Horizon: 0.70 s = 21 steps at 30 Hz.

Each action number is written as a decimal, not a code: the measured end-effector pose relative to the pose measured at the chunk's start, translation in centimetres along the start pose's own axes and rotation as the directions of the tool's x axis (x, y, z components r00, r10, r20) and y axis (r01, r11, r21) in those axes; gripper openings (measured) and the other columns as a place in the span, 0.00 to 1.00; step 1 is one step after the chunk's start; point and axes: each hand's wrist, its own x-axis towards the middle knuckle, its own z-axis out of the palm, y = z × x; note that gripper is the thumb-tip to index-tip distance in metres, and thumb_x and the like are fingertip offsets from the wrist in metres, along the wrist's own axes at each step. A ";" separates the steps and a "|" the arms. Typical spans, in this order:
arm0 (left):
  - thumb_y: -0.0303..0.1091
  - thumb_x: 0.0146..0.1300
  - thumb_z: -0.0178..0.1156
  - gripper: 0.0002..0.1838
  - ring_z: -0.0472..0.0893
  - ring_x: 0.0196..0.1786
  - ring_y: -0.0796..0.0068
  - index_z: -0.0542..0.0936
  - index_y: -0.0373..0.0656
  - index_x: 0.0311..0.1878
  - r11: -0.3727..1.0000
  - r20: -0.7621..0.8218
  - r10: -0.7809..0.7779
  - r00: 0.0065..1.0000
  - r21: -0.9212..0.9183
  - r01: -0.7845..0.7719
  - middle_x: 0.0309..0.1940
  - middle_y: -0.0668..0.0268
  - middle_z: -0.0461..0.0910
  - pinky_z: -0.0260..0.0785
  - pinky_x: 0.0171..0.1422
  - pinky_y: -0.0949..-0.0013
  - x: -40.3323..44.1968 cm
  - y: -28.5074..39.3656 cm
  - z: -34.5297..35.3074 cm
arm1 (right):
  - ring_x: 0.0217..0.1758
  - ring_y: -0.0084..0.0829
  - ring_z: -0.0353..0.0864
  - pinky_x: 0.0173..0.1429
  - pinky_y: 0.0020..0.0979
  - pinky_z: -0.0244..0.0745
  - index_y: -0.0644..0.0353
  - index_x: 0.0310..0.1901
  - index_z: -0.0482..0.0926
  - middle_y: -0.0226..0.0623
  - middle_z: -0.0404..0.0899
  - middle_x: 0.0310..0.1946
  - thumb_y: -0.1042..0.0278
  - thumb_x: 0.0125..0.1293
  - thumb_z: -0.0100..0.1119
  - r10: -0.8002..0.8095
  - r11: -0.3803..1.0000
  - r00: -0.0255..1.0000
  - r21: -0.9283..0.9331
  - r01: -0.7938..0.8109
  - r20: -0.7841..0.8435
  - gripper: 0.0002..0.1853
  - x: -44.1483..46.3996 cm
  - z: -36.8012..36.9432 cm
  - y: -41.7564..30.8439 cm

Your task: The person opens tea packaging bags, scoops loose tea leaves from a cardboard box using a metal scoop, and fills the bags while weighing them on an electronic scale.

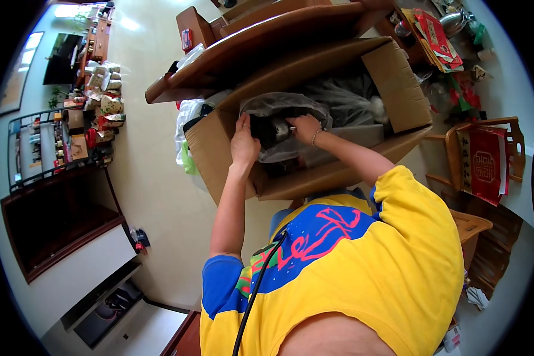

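Observation:
A large open cardboard box stands in front of me. In its left part sits a clear plastic bag with its mouth open, around a dark item with a shiny grey patch, whose kind I cannot make out. My left hand is at the bag's left edge, fingers closed over the plastic. From the right, my right hand, a bracelet at its wrist, reaches in with bent fingers at the bag's inner right edge, beside the dark item. Its fingertips are partly hidden. Another clear bag lies in the box's right part.
A wooden table edge overhangs the box's far side. At right stands a wooden chair with a red bag on it. White and green bags lie on the floor left of the box. A black cable runs down my shirt.

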 end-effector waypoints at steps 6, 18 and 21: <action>0.20 0.49 0.54 0.38 0.70 0.66 0.52 0.63 0.33 0.69 0.994 0.002 0.081 0.997 0.069 -0.081 0.72 0.57 0.58 0.67 0.67 0.59 -0.4 -1.5 -0.2 | 0.48 0.48 0.81 0.54 0.44 0.74 0.55 0.57 0.78 0.46 0.83 0.43 0.70 0.55 0.62 0.033 0.995 0.985 0.103 -0.016 -0.168 0.25 -3.5 -2.5 1.6; 0.22 0.48 0.58 0.39 0.68 0.66 0.47 0.63 0.36 0.69 0.995 0.042 0.050 0.998 0.087 -0.053 0.72 0.51 0.57 0.66 0.67 0.56 -0.8 -0.8 0.4 | 0.50 0.46 0.80 0.55 0.41 0.75 0.54 0.59 0.77 0.45 0.83 0.46 0.70 0.56 0.63 0.051 0.932 0.984 0.362 0.015 -0.172 0.26 -7.4 -3.6 2.8; 0.23 0.46 0.59 0.37 0.63 0.69 0.45 0.68 0.36 0.66 0.985 0.004 0.068 0.998 0.160 -0.067 0.70 0.50 0.59 0.60 0.72 0.55 -1.2 -0.5 0.6 | 0.50 0.46 0.80 0.55 0.41 0.75 0.54 0.59 0.77 0.45 0.83 0.46 0.71 0.55 0.63 0.086 0.939 0.977 0.344 -0.014 -0.194 0.26 -8.6 -4.5 2.8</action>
